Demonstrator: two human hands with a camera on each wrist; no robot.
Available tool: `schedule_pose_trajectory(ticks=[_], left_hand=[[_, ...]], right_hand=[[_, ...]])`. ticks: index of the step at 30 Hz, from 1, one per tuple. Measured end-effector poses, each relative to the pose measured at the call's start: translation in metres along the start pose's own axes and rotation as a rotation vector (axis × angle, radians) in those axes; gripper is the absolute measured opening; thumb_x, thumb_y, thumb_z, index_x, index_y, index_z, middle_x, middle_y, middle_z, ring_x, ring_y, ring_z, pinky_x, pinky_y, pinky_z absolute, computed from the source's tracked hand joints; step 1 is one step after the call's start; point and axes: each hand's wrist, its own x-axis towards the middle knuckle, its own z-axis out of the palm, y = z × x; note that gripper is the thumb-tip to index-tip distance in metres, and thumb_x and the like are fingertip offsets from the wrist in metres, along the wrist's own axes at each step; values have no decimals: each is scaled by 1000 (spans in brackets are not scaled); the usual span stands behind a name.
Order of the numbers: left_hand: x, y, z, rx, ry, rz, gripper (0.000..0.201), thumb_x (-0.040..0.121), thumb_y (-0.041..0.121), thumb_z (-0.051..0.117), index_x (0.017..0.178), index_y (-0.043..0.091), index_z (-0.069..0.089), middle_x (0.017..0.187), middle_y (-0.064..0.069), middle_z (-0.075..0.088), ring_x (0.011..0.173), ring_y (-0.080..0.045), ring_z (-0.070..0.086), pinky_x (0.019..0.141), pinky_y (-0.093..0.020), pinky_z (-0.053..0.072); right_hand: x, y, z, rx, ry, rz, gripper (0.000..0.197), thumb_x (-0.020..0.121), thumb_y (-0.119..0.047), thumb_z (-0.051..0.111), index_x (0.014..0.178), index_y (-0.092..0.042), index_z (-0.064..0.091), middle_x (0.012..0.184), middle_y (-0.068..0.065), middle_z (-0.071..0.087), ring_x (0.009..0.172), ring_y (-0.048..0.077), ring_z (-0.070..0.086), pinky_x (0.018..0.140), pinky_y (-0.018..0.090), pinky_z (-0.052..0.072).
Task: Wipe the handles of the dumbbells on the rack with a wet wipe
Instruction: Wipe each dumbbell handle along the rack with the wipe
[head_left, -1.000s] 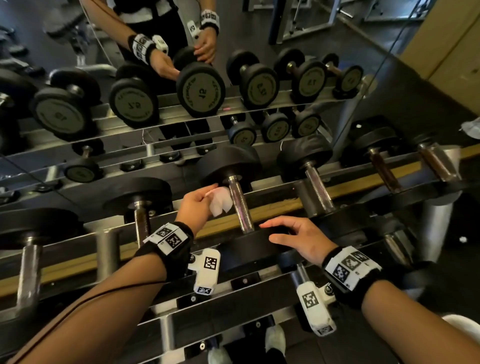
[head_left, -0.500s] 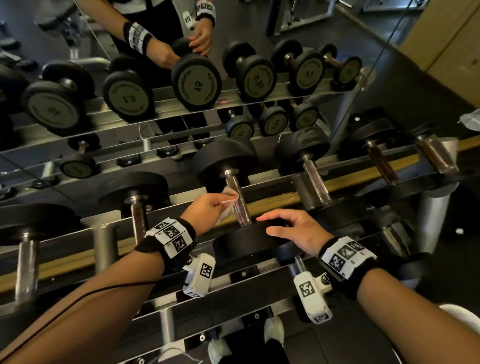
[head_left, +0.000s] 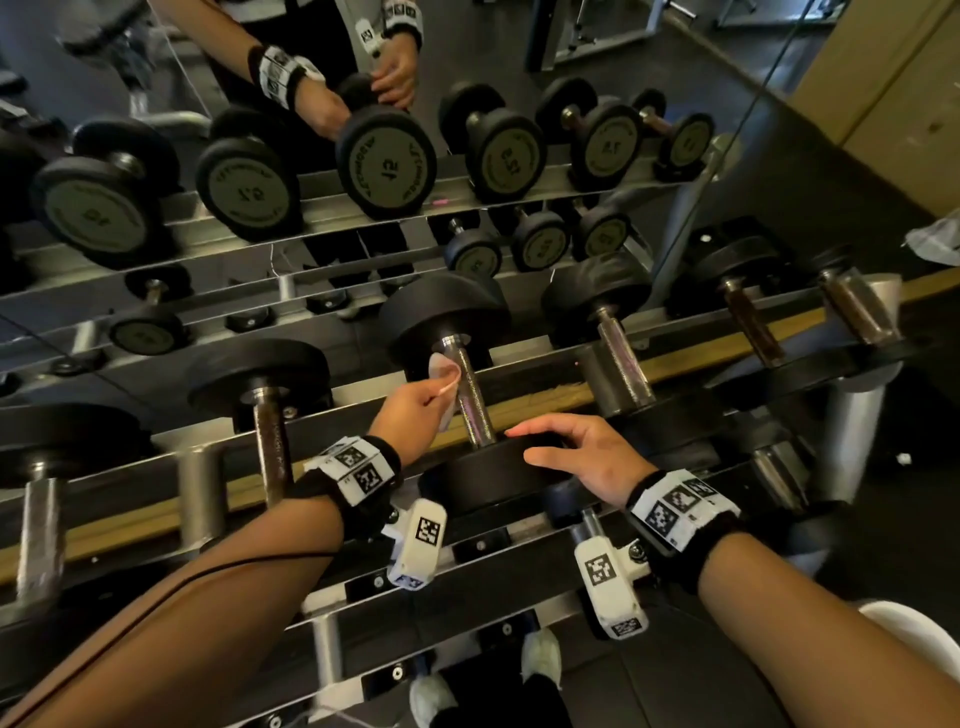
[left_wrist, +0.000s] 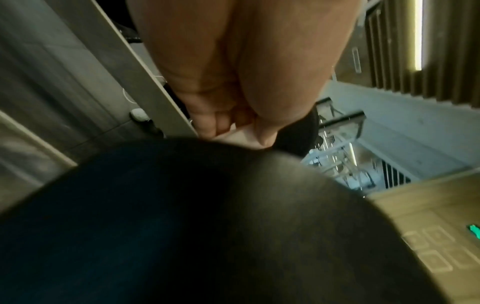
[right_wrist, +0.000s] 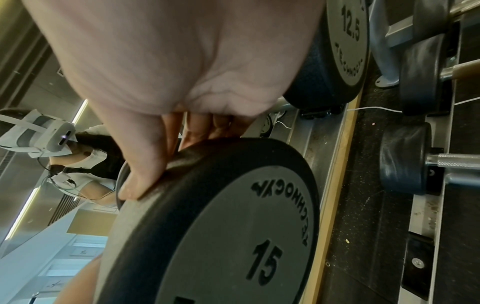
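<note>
A black dumbbell marked 15 lies on the rack in the middle of the head view, its steel handle running away from me. My left hand pinches a small white wet wipe against the left side of that handle. In the left wrist view the curled fingers hold the wipe above a dark weight head. My right hand rests with straight fingers on the near head of the same dumbbell, also seen as fingers on its rim.
More dumbbells sit either side: a rusty-handled one to the left, a 12.5 one and others to the right. A mirror behind the rack reflects the dumbbells and my hands. A lower rack tier lies below my wrists.
My left hand has slid the wipe along the handle, first toward me and now with the wipe reaching up near the far head. The right hand stays on the near head.
</note>
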Motion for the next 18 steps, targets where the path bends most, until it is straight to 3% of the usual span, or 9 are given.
schedule_pose_trajectory(ticks=[3, 6, 9, 10, 12, 14, 16, 18], left_hand=[[-3, -10, 0, -4, -69, 22, 26, 102, 42, 49, 100, 37, 75, 77, 10, 61, 72, -3, 54, 73, -17, 44], [-5, -17, -7, 80, -159, 35, 27, 102, 34, 52, 123, 37, 69, 82, 20, 59, 76, 4, 51, 83, -19, 43], [-9, -16, -9, 127, -217, 43, 24, 102, 36, 51, 118, 42, 69, 75, 20, 57, 73, -1, 52, 79, -22, 44], [-12, -15, -10, 133, -244, 40, 25, 102, 35, 52, 118, 45, 68, 78, 20, 60, 76, -2, 54, 79, -22, 44], [-19, -14, -13, 124, -328, 22, 27, 102, 32, 53, 120, 47, 67, 99, 19, 68, 92, -5, 60, 88, -23, 45], [-23, -12, -18, 58, -360, 10, 28, 103, 26, 51, 119, 39, 70, 113, 11, 71, 105, -9, 64, 96, -25, 48], [-21, -11, -22, -210, -230, -120, 28, 105, 17, 46, 119, 20, 70, 110, -3, 73, 100, -17, 68, 86, -27, 56], [-13, -12, -25, -490, -5, -251, 27, 105, 12, 44, 118, 7, 68, 110, -13, 72, 98, -24, 69, 78, -30, 59]], right_hand=[[1, 2, 0, -27, 12, -22, 28, 87, -1, 68, 109, -17, 72, 102, -9, 75, 101, 4, 69, 80, 14, 52], [3, 4, -1, -37, 5, -28, 28, 87, -3, 69, 107, -23, 73, 104, -12, 75, 103, 3, 67, 82, 13, 51], [3, 5, -2, -49, -2, -33, 29, 87, -5, 69, 104, -28, 73, 107, -12, 74, 105, 4, 67, 82, 14, 52], [3, 5, -3, -50, -3, -37, 29, 87, -6, 69, 104, -29, 74, 107, -12, 74, 104, 3, 67, 82, 13, 52], [4, 5, -2, -20, -11, -30, 30, 88, -5, 68, 103, -29, 74, 107, -10, 74, 103, 5, 68, 79, 14, 53], [4, 5, -2, 4, -19, -18, 30, 88, -4, 67, 104, -29, 75, 106, -7, 75, 101, 8, 70, 78, 16, 54], [4, 4, -2, 0, -22, -14, 29, 88, -4, 67, 105, -27, 74, 106, -7, 75, 100, 8, 70, 77, 17, 55], [4, 4, -1, -1, -20, -14, 29, 88, -3, 67, 106, -25, 73, 105, -7, 75, 100, 8, 70, 77, 17, 55]])
